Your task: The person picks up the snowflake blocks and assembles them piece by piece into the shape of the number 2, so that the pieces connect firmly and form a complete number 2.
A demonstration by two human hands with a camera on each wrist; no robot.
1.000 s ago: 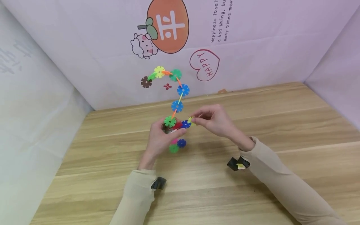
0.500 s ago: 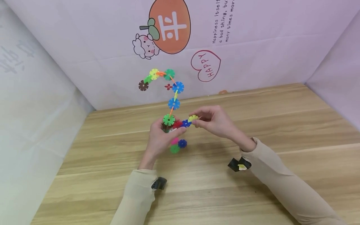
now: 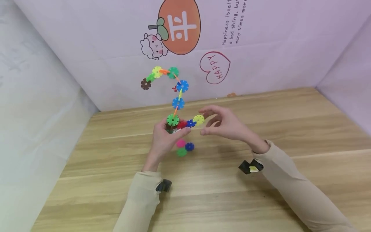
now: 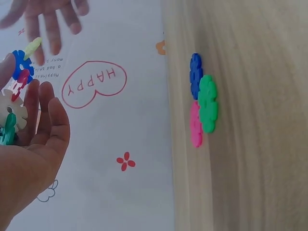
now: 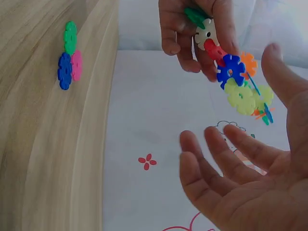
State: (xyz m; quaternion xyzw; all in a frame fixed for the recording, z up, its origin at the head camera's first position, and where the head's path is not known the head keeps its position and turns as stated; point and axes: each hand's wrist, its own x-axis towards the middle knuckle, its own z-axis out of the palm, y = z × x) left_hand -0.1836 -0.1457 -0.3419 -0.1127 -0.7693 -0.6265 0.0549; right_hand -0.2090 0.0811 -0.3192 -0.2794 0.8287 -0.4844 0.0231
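My left hand (image 3: 163,137) grips a chain of slotted plastic snowflake discs, pinching it near a white disc (image 4: 19,115) and a red disc (image 3: 182,124). From there one branch curves up through a green disc (image 3: 173,120) and several others to a brown disc (image 3: 146,84) at its end. A short branch points right, with a dark blue disc (image 3: 191,123) and then a yellow disc (image 3: 198,119). Just right of that yellow disc is my right hand (image 3: 227,124), fingers spread and loosely bent. The right wrist view shows it apart from the chain, holding nothing.
Three loose discs, pink (image 3: 181,143), blue (image 3: 189,146) and green (image 3: 181,152), lie close together on the wooden table (image 3: 214,199) beneath the hands. A white printed backdrop (image 3: 255,64) rises behind the table's far edge.
My right fingers have let go of the yellow disc and drawn slightly right, spreading apart. The yellow disc stays on the blue one. The held chain's upper branch has swung a little left.
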